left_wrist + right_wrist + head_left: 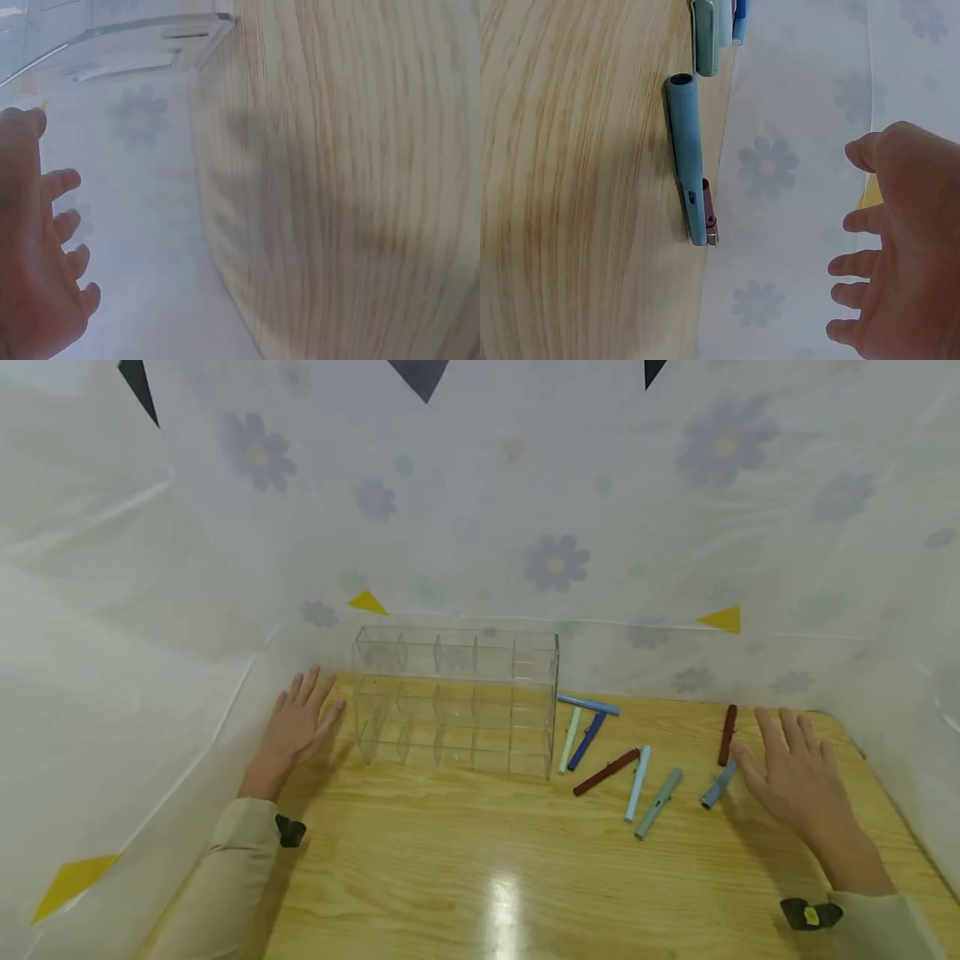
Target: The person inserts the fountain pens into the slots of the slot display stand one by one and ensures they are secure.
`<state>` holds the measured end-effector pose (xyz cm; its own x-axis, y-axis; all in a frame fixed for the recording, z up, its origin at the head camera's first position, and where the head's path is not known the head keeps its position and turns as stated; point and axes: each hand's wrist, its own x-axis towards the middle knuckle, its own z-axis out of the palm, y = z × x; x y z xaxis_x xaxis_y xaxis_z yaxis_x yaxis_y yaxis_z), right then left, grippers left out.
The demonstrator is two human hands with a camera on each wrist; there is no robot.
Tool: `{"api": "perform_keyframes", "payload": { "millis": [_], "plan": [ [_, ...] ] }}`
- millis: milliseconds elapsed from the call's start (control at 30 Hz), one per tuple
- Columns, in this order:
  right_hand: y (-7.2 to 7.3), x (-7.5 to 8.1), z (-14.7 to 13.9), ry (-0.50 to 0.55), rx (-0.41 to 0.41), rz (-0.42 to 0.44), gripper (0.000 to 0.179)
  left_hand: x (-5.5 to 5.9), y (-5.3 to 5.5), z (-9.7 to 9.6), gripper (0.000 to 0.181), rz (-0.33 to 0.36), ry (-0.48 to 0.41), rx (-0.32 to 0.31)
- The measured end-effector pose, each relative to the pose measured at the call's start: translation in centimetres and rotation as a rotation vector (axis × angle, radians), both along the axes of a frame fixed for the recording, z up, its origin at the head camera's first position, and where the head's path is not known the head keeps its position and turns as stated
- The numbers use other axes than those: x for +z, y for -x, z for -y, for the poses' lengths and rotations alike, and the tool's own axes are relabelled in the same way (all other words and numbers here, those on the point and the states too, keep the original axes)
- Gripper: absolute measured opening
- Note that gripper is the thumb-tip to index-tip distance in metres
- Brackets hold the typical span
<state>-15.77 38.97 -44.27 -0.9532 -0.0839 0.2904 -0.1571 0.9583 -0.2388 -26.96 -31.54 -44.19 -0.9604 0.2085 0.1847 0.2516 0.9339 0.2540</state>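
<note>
My left hand (294,727) is held with its fingers spread, just left of a clear plastic divided rack (456,658). In the left wrist view this hand holds nothing, and the rack's edge (150,28) shows beyond it. My right hand (798,772) hovers over the right side of the table, fingers extended and holding nothing. Nearest to it, beside the thumb, lies a grey-blue pen (718,787), also below the hand in the right wrist view. A dark red pen (727,735) lies just behind that one.
Between rack and right hand lie several pens: a second dark red pen (606,772), a light blue pen (637,785), a green pen (659,803), a pale green pen (570,742), a dark blue pen (587,741) and a blue pen (588,704). Flowered sheeting (465,527) encloses the wooden table (420,860).
</note>
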Motion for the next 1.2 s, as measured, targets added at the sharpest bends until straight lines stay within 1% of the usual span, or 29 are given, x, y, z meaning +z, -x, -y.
{"api": "perform_keyframes", "payload": {
  "millis": [200, 300, 433, 500, 600, 733, 833, 967, 1067, 1100, 1200],
  "plan": [
    [-0.6, -0.4, 0.3, 0.117, 0.008, -0.023, 0.068, -0.6, -0.2, -0.9, 0.07, -0.017, -0.128, -0.042],
    [-0.8, -0.4, 0.6, 0.18, 0.017, -0.041, 0.067, -0.8, -0.5, -1.4, 0.066, -0.048, -0.207, -0.055],
    [-1.0, -0.4, 0.7, 0.248, -0.001, -0.032, 0.066, -1.3, -0.8, -2.3, 0.06, -0.086, -0.365, -0.087],
    [-1.1, -0.5, 0.5, 0.292, -0.013, -0.025, 0.065, -1.5, -1.0, -2.9, 0.058, -0.087, -0.449, -0.102],
    [-1.4, -0.9, 0.4, 0.368, -0.037, -0.02, 0.064, -2.0, -1.1, -3.7, 0.057, -0.063, -0.562, -0.108],
    [-1.5, -1.8, 0.6, 0.462, -0.072, -0.002, 0.065, -2.8, -1.4, -4.5, 0.057, -0.009, -0.694, -0.086],
    [-1.5, -2.6, 1.1, 0.513, -0.102, 0.03, 0.066, -3.3, -1.8, -4.9, 0.057, 0.047, -0.808, -0.093],
    [-1.8, -3.7, 1.4, 0.543, -0.16, 0.083, 0.067, -3.9, -2.1, -5.5, 0.057, 0.132, -0.956, -0.099],
    [-2.1, -4.2, 1.8, 0.545, -0.214, 0.123, 0.069, -4.4, -2.2, -6.1, 0.058, 0.176, -1.021, -0.102],
    [-2.2, -4.3, 2.0, 0.548, -0.229, 0.133, 0.069, -4.5, -2.3, -6.3, 0.059, 0.187, -1.031, -0.105],
    [-2.4, -4.6, 2.9, 0.565, -0.265, 0.156, 0.072, -5.0, -2.3, -6.4, 0.057, 0.19, -1.047, -0.127]
  ]
}}
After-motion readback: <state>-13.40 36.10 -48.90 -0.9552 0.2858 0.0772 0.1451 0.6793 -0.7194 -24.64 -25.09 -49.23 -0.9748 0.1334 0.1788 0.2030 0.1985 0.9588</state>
